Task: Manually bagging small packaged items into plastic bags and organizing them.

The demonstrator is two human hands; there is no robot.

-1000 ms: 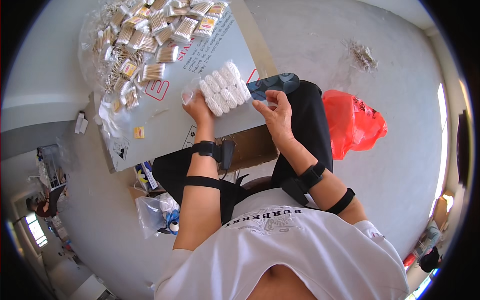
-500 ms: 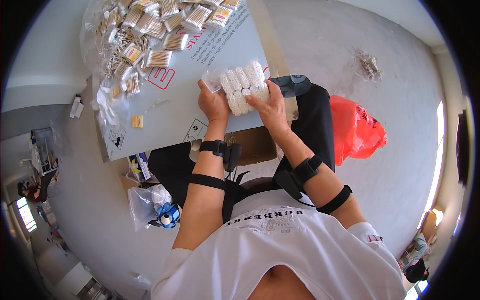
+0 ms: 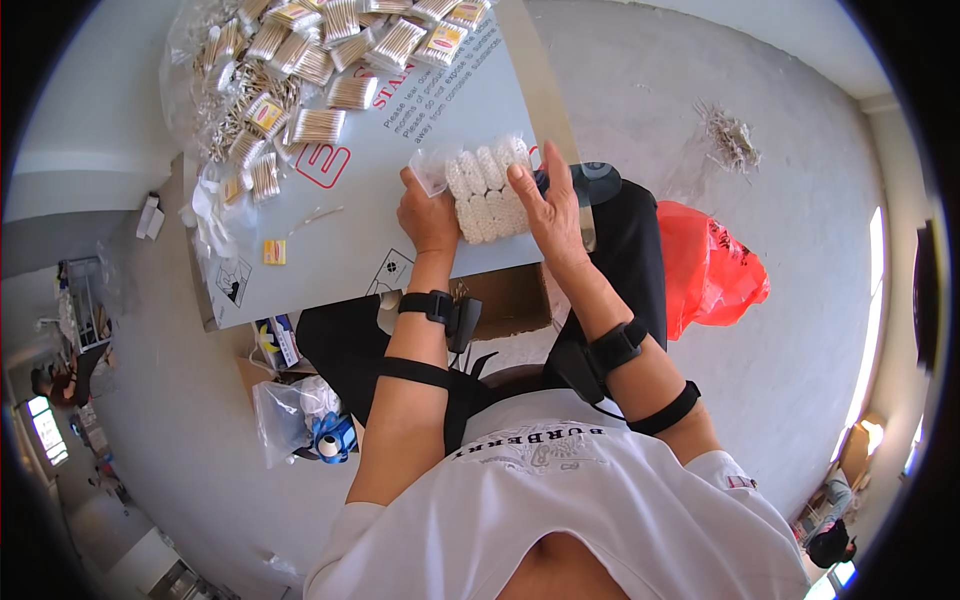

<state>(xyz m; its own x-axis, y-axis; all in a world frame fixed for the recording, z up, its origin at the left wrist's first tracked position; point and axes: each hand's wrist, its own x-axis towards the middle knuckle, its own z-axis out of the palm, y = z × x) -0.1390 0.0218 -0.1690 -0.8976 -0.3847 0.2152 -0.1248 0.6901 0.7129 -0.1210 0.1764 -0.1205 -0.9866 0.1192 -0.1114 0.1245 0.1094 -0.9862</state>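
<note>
A clear bag of cotton swabs (image 3: pixel 490 205), packed in bundles with their white tips facing up, is near the table's front edge. My left hand (image 3: pixel 428 218) is closed on the bag's left side, by its loose plastic end. At the opposite side is my right hand (image 3: pixel 555 215), its fingers stretched out and the thumb apart, close against the bag's right edge. Several bundles of swabs (image 3: pixel 318 126), some with yellow labels, are heaped at the table's far left. One yellow label card (image 3: pixel 274 252) lies alone nearer me, with a few loose swabs (image 3: pixel 315 216) beyond it.
The table (image 3: pixel 300 285) has a grey printed covering. Crumpled clear plastic (image 3: pixel 212 215) lies at its left edge. Below the front edge is a cardboard box (image 3: pixel 510 300). A red plastic bag (image 3: pixel 705 270) sits right of my leg, and a pile of swab sticks (image 3: pixel 730 138) is on the floor.
My right hand has loosened from the bag of swabs; its fingers have straightened. The left hand keeps its hold, and the bag has shifted slightly toward me.
</note>
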